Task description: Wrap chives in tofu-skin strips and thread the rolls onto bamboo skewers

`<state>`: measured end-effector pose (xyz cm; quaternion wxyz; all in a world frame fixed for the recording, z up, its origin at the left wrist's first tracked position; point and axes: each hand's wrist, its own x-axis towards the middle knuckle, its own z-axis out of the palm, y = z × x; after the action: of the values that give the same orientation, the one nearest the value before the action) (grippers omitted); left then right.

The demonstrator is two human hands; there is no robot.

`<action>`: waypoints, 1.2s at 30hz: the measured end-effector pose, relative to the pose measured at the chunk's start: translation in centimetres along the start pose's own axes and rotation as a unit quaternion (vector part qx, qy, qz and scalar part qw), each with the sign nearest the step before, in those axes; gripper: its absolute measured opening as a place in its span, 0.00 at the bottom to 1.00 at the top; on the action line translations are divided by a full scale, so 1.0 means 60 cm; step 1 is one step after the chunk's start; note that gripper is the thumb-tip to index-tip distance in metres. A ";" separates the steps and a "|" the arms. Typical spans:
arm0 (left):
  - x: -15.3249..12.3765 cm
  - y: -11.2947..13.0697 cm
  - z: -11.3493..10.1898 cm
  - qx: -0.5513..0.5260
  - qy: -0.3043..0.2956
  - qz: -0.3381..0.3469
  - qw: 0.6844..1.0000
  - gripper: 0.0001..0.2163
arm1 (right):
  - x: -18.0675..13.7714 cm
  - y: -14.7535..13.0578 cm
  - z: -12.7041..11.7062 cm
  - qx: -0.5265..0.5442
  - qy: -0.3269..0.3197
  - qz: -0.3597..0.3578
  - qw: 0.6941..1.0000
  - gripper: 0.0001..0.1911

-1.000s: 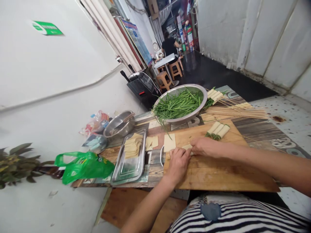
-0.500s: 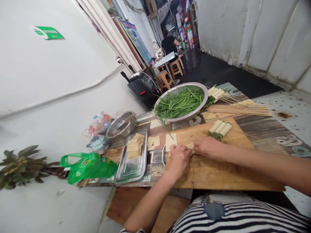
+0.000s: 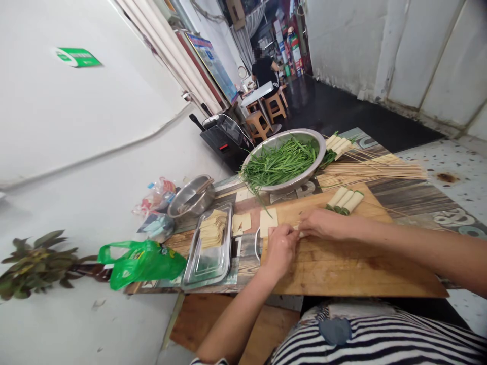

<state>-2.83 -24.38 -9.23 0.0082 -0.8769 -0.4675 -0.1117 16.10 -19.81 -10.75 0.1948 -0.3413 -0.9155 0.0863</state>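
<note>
My left hand [image 3: 282,248] and my right hand [image 3: 321,224] meet over the left part of a wooden cutting board [image 3: 342,268]. Their fingers are closed on a rolled tofu sheet, which they hide almost wholly. Just beyond my left fingers lies a flat pale tofu sheet [image 3: 269,218] with a thin green chive strand across it. Several finished tofu rolls [image 3: 344,201], green at their ends, rest side by side on the board past my right hand. A metal tray [image 3: 207,268] to the left carries a stack of tofu sheets [image 3: 213,229].
Behind the board stands a wide metal bowl [image 3: 321,147] heaped with chives [image 3: 283,159]. To its right are thin wooden skewers [image 3: 376,171] and skewered rolls [image 3: 340,145]. A green plastic bag [image 3: 146,263] and a smaller metal bowl [image 3: 192,196] sit left. Far back, a person [image 3: 263,71] sits.
My right hand has shifted slightly left, closer to my left hand. The pale roll between them shows less than before. The view has moved a little.
</note>
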 end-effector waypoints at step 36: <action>0.009 -0.021 0.040 0.015 0.095 0.082 0.992 0.11 | 0.010 0.043 -0.009 -0.054 -0.016 -0.056 0.997 0.16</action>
<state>-3.11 -22.96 -11.58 0.0751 -0.8975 -0.3923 -0.1869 17.44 -17.46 -10.86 0.1662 -0.2985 -0.9393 0.0309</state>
